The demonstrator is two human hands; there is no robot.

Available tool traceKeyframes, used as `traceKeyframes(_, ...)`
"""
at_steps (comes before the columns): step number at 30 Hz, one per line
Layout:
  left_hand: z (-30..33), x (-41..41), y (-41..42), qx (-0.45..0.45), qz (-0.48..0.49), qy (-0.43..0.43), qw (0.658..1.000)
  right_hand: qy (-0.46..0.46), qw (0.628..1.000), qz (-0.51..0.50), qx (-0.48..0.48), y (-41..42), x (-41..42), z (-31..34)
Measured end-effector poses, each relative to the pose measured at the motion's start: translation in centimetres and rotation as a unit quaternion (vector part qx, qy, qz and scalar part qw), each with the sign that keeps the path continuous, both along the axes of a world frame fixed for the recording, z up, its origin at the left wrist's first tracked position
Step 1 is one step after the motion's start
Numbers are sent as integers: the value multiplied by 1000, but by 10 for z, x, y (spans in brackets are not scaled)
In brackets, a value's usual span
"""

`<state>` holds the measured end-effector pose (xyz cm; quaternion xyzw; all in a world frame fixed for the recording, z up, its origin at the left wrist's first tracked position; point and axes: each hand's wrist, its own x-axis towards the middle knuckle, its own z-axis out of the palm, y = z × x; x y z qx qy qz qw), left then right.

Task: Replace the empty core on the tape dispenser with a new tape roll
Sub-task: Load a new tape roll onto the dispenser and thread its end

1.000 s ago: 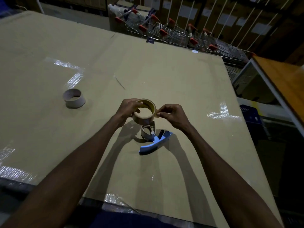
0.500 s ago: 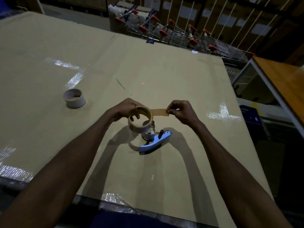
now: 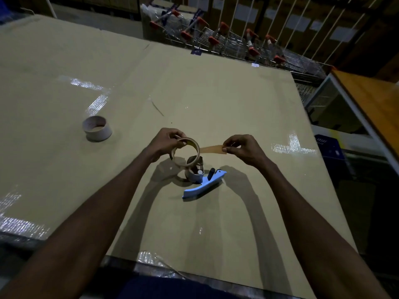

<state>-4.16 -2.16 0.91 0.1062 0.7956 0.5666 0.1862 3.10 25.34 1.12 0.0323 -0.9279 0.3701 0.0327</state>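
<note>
My left hand (image 3: 165,143) grips a new brown tape roll (image 3: 181,161), held just above the dispenser. A short strip of tape (image 3: 212,149) runs from the roll to the right, and my right hand (image 3: 244,148) pinches its free end. Below the roll, the blue-handled tape dispenser (image 3: 203,184) lies on the cardboard-covered table (image 3: 216,100); its metal hub shows under the roll. The empty cardboard core (image 3: 97,128) stands alone on the table, far to the left.
The table's near edge (image 3: 151,264) carries shiny clear tape patches. A row of shopping carts (image 3: 226,42) with red handles stands beyond the far edge. A wooden-topped table (image 3: 371,100) and a blue crate (image 3: 330,147) are on the right.
My right hand has pulled the tape end away from the roll to the right, so a strip now hangs between both hands. The roll has sunk closer to the dispenser.
</note>
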Motion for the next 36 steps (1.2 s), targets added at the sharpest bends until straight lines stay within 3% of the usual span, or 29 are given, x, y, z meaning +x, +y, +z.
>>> traceKeyframes(15, -24, -2, 27, -123, -91, 117, 981, -101, 994, 10, -35, 20, 16, 1)
traceKeyframes(22, -31, -1, 31, -104, -107, 91, 985, -133, 990, 0, -43, 27, 21, 2)
traceKeyframes(30, -33, -7, 28, -88, -128, 77, 985, -190, 965, -80, -159, 10, 16, 3)
traceKeyframes(36, -25, -10, 25, -88, -160, 74, 980, -195, 972, -43, -125, 12, 11, 4)
